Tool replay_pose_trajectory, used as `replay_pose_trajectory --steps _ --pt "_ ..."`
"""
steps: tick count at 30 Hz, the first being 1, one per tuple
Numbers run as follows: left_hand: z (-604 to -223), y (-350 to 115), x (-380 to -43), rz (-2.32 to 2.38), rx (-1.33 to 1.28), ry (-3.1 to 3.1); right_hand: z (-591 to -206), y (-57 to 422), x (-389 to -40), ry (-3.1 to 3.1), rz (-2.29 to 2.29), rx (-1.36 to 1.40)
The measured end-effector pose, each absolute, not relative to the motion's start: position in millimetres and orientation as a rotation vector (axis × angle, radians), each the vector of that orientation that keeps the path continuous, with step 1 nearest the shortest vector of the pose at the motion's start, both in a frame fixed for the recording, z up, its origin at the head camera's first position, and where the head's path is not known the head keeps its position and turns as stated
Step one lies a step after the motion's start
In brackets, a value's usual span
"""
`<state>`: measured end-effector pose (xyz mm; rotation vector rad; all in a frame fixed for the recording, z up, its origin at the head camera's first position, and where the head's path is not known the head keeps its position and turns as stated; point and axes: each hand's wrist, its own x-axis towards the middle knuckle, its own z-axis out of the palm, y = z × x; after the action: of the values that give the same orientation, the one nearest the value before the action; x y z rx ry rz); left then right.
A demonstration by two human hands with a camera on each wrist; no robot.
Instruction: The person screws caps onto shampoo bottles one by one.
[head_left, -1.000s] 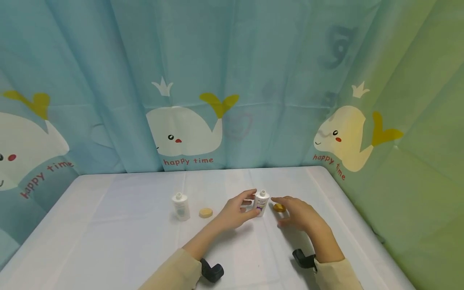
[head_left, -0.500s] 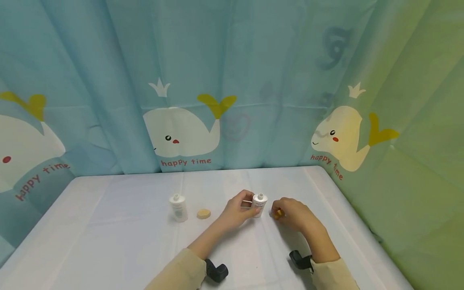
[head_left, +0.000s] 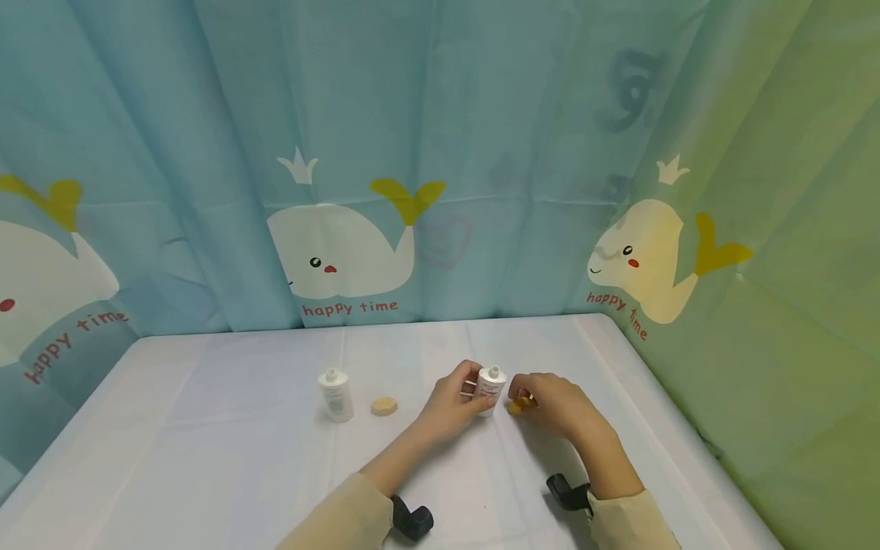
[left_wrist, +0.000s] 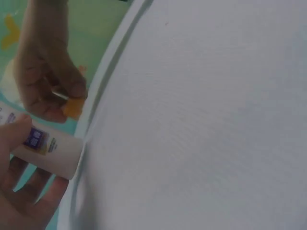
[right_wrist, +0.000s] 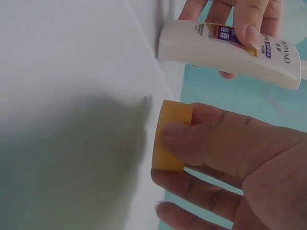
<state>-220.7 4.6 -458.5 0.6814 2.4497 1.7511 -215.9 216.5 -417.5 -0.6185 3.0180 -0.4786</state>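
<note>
My left hand [head_left: 450, 401] grips a small white bottle [head_left: 489, 388] with a purple label; its narrow neck is uncapped at the top. In the right wrist view the thumb lies across the front of this bottle [right_wrist: 230, 52], fingers behind it. Just to the right, my right hand [head_left: 560, 405] pinches a golden-yellow cap [right_wrist: 172, 139] between thumb and fingers. The left wrist view shows the cap [left_wrist: 74, 108] beside the bottle [left_wrist: 48, 148], apart from it.
A second white bottle [head_left: 336, 396], also uncapped, stands on the white table [head_left: 227, 458] to the left. Beside it lies a pale yellow cap [head_left: 384, 406]. A whale-print curtain [head_left: 481, 153] hangs behind the table and along its right side.
My right hand has closed its fingers on the golden-yellow cap and drawn it slightly left towards the bottle. The left hand keeps its grip on the bottle, nearly in place.
</note>
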Motion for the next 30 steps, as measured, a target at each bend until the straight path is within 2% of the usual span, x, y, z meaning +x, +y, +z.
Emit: replay_pose_trajectory --steps 24,30 --pt "-439.1 -55.9 -190.0 1.904 0.627 2.364 -388.6 195.9 -199.6 3.147 -0.785 -1.074" --pt "-431.0 -64.4 -189.5 1.836 0.664 2.397 -373.8 189.6 -188.8 3.147 -1.035 -1.194"
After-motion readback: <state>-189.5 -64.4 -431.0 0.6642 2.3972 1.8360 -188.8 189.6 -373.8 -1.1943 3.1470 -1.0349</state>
